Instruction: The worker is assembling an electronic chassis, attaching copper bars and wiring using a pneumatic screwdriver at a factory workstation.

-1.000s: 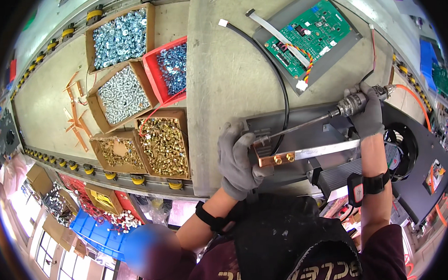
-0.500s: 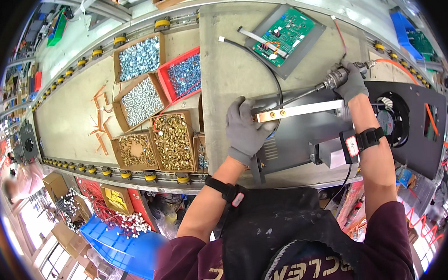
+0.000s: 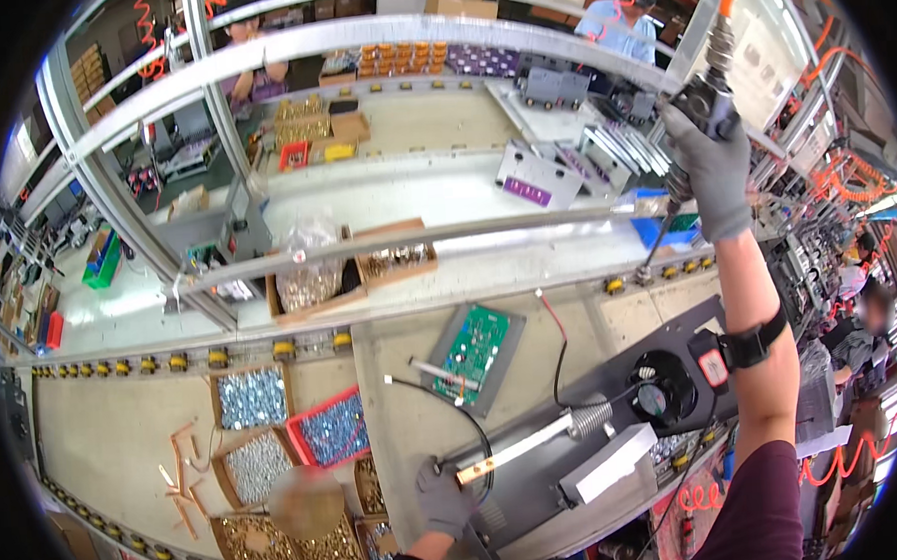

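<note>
My right hand [image 3: 716,173], in a grey glove, is raised at the upper right and wrapped round a power screwdriver [image 3: 706,99] with an orange hose. Its long bit points down toward the rail. My gloved left hand [image 3: 443,500] is low, against the left end of a dark metal panel [image 3: 526,499]. Its fingers look curled; what they grip is hidden. Beside them lies the copper-coloured end of a whitish bar [image 3: 526,445]. At the bar's other end sits a coiled metal part [image 3: 590,418]. A round fan [image 3: 663,386] is set in the panel's right part.
A green circuit board [image 3: 479,347] lies on a grey plate behind the panel. To the left stand a red bin [image 3: 330,430] and cardboard trays of screws [image 3: 252,399]. A metal rail [image 3: 407,240] crosses beyond the bench. People work across the line.
My right hand has lifted the screwdriver up and away from the bar. The head view has tilted up, showing the far line. My left hand stays by the bar's end.
</note>
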Motion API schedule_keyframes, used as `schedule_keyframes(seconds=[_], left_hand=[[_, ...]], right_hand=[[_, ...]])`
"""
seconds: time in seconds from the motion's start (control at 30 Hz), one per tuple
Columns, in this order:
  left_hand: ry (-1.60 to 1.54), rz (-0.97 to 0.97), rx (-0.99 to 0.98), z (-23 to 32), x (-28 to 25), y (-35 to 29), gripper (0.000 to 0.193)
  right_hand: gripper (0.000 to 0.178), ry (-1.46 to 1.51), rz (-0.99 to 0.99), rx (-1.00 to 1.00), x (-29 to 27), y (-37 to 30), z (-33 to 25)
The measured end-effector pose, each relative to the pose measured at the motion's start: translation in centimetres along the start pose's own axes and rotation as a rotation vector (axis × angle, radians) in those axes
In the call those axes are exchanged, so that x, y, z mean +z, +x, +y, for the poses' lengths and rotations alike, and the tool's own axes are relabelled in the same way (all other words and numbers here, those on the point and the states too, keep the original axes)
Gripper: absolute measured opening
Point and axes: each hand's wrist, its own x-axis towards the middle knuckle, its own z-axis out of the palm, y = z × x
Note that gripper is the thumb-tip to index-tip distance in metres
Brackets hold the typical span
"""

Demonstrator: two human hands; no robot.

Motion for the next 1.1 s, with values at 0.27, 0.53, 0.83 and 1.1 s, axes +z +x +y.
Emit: schedule_keyframes(seconds=[0.27,0.53,0.83,1.1], left_hand=[[-0.036,-0.086,-0.022,0.3,0.1,1.5,0.035],[-0.039,-0.160,-0.059,0.5,-0.7,2.2,0.041],[0.089,-0.245,-0.483,2.7,-3.7,-2.9,0.083],[0.056,-0.084,-0.436,6.0,-9.5,-2.7,0.075]], right_hand=[[0.038,-0.254,-0.004,-0.023,6.5,10.6,2.6],[0.027,-0.072,-0.201,0.062,3.1,6.8,5.6],[0.044,-0.722,-0.876,0.961,-19.7,-9.8,10.0],[0.031,-0.075,-0.501,1.048,-28.7,-18.7,3.9]])
